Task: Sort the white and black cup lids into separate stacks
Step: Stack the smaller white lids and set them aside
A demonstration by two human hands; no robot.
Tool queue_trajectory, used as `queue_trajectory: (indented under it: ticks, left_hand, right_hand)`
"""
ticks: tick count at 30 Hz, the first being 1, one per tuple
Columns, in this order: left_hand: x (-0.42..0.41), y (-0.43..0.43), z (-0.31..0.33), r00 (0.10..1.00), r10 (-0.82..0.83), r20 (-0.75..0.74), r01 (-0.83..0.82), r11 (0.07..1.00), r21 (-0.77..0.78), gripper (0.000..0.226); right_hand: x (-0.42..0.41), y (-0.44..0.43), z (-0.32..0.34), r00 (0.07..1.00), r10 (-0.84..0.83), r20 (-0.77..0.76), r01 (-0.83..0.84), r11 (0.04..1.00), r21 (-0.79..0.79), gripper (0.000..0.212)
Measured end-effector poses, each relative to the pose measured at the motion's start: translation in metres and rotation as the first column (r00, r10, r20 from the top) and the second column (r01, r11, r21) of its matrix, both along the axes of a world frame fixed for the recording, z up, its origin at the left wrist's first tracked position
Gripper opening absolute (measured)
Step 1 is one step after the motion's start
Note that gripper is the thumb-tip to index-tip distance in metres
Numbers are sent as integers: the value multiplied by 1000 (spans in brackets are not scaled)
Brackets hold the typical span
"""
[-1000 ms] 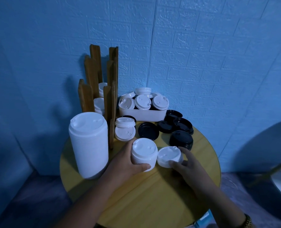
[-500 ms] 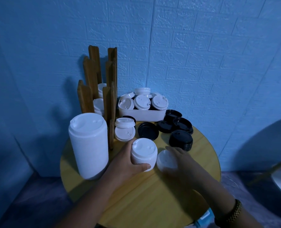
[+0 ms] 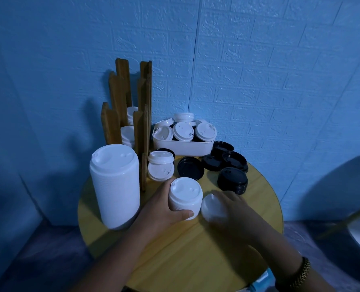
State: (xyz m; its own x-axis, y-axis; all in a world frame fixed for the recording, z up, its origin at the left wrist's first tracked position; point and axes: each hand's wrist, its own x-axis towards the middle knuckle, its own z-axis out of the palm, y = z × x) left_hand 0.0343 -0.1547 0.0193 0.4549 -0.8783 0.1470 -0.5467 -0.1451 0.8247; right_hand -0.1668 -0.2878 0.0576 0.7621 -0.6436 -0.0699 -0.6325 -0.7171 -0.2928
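Observation:
My left hand [image 3: 162, 209] grips a short stack of white lids [image 3: 185, 197] standing on the round wooden table [image 3: 191, 256]. Just to its right, my right hand [image 3: 235, 209] holds a small clump of white lids [image 3: 212, 207], tilted and blurred. A tall stack of white lids [image 3: 116, 184] stands at the left. A stack of black lids [image 3: 232, 181] sits behind my right hand, with loose black lids [image 3: 190, 167] scattered near it. Two loose white lids [image 3: 160, 167] lie by the wooden rack.
A white tray [image 3: 182, 148] at the back holds mixed white and black lids. A wooden slotted rack [image 3: 141, 127] with white lids in it stands at the back left. Blue walls close in behind the table.
My right hand has closed over the small clump of white lids, lifted it off the table and tipped it toward the short stack. My left hand has stayed on that stack.

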Motion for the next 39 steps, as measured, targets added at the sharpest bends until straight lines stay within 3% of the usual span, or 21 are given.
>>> queue_trajectory:
  ticks: [3, 5, 8, 10, 13, 15, 19, 22, 25, 27, 30, 32, 37, 39]
  left_hand:
    - [-2, 1, 1, 1000, 2, -1, -2, 1000, -5, 90]
    - [-3, 0, 1, 1000, 5, 7, -5, 1000, -1, 90]
    - [-1, 0, 1, 1000, 3, 4, -3, 1000, 2, 91]
    - [1, 0, 0, 1000, 3, 3, -3, 1000, 2, 92]
    - [0, 0, -1, 1000, -3, -5, 3, 1000, 1, 91]
    - [0, 0, -1, 1000, -8, -12, 8, 1000, 10, 90]
    - [1, 0, -1, 1000, -7, -4, 7, 1000, 7, 90]
    - [1, 0, -1, 1000, -1, -10, 1, 1000, 9, 88]
    - [1, 0, -2, 1000, -4, 1, 4, 1000, 10, 88]
    - [1, -1, -2, 1000, -5, 0, 5, 1000, 10, 89]
    - [1, -2, -2, 1000, 0, -1, 0, 1000, 5, 89]
    - [0, -1, -1, 1000, 5, 2, -5, 1000, 8, 90]
    - [0, -1, 0, 1000, 5, 8, -5, 1000, 9, 91]
    - [0, 0, 0, 1000, 2, -5, -2, 1000, 7, 91]
  right_hand:
    - [-2, 2, -1, 993, -119, -17, 118, 993, -8, 117]
    - [-7, -1, 0, 993, -92, -78, 95, 995, 43, 125]
    - [-11, -6, 6, 996, 54, -74, -49, 996, 70, 109]
    - [-8, -8, 5, 998, 61, -12, -60, 997, 50, 100]
    - [-8, -5, 3, 996, -78, -32, 78, 997, -11, 116]
    - [-11, -6, 2, 995, -40, -96, 39, 999, -11, 129]
    - [-7, -8, 0, 995, 74, -74, -72, 997, 26, 102]
    - [-6, -5, 0, 995, -83, -55, 82, 997, -13, 112]
    - [-6, -7, -4, 997, -45, -69, 45, 999, -5, 120]
    - [-3, -9, -5, 1000, 7, -13, -6, 999, 41, 113]
    - [0, -8, -2, 988, -53, 145, 44, 997, 64, 97]
    - [0, -8, 2, 972, -90, 216, 89, 996, 17, 95]
    - [-3, -9, 5, 969, -79, 233, 85, 996, -13, 100]
    - [-3, -5, 11, 945, -75, 319, 83, 997, -10, 96]
